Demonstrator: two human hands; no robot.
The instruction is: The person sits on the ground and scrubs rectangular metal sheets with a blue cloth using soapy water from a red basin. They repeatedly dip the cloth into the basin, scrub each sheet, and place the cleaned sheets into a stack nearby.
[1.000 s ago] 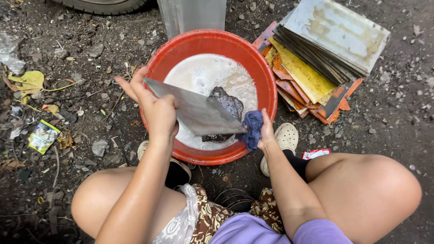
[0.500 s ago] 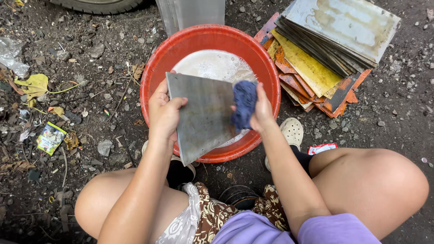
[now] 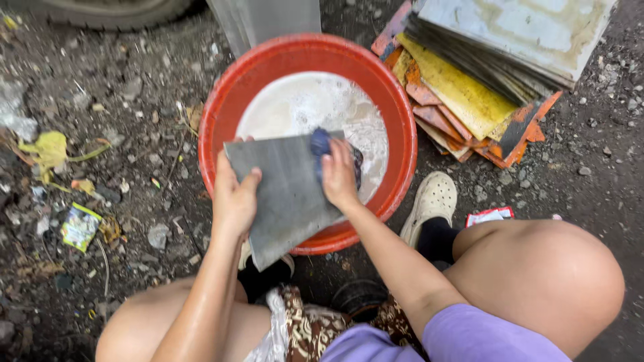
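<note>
One round red plastic basin of soapy water sits on the dirt ground, one stack of flat coloured sheets just beside it. One grey rectangular metal sheet slants over the basin's near rim, left hand gripping its edge, right hand pressing one blue scrubbing cloth against it.

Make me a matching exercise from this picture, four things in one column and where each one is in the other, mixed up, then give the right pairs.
Things:
1. grey flat panel
2. blue cloth
3. red basin
4. stack of panels

Places:
A. on the ground, right of the basin
B. pressed on the panel under the right hand
C. on the ground, holding soapy water
D. gripped at its edge by the left hand

Pairs: 1-D, 2-B, 3-C, 4-A
</note>
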